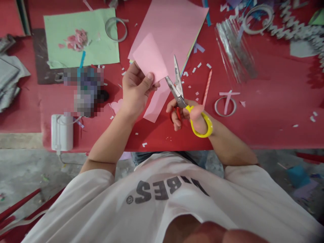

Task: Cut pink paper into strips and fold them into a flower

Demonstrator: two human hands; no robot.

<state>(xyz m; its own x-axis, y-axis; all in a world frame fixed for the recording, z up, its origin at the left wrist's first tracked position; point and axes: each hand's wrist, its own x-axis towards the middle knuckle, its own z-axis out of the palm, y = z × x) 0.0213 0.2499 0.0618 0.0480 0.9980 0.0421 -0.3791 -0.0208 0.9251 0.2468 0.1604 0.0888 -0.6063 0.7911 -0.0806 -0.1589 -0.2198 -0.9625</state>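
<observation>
My left hand (136,89) pinches a small piece of pink paper (149,57) between thumb and fingers. My right hand (187,116) grips scissors (178,91) with yellow and red handles, its fingers through the loops. The steel blades stand slightly apart, with their tips pointing away from me, right at the edge of the held paper. A larger pink paper sheet (167,30) lies under the small piece on the red table cover (278,101), and a pink strip (157,104) shows below it.
A green card (81,38) with pink scraps lies at the far left, near a tape roll (115,29). A clear plastic bag (235,50) lies at the right. White paper bits are scattered about. A white device (62,132) stands at the table's near edge, beside a pixelated object (88,91).
</observation>
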